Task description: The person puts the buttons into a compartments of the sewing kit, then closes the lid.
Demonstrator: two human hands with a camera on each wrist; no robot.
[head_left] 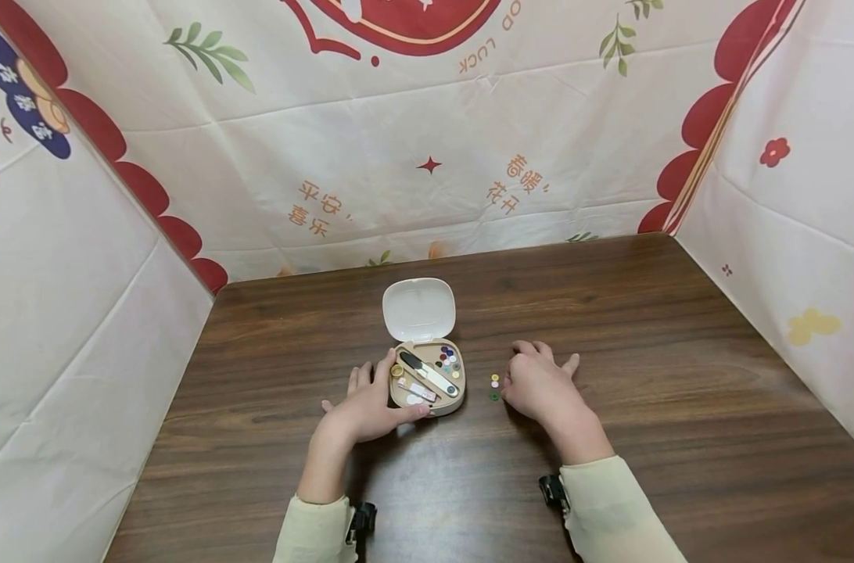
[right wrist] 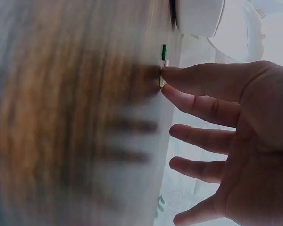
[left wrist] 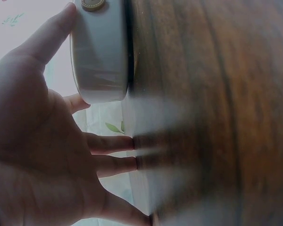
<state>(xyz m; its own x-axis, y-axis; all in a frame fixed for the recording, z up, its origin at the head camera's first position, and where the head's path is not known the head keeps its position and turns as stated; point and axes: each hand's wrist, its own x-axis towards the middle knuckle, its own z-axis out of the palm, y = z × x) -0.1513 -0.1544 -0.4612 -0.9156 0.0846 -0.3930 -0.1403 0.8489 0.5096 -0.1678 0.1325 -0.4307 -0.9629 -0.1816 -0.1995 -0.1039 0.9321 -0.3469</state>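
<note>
A sewing kit box (head_left: 461,402) lies open on the table, its white lid (head_left: 418,310) tilted back. Inside are thread snips (head_left: 427,373), buttons in a compartment (head_left: 449,361) and a small strip (head_left: 418,390). My left hand (head_left: 364,408) holds the box between thumb and index finger at its front and left side; the other fingers spread onto the table. Right of the box, a yellow button (head_left: 495,378), a white button (head_left: 494,385) and a green button (head_left: 494,396) form a short column. My right hand (head_left: 540,385) has thumb and index tips close together beside the yellow button; whether they pinch anything is unclear.
The brown wooden table (head_left: 680,375) extends around the box and both hands. A printed white cloth (head_left: 399,141) hangs behind it, with more cloth at the left and right sides. Dark wrist devices (head_left: 552,490) sit by the sleeves.
</note>
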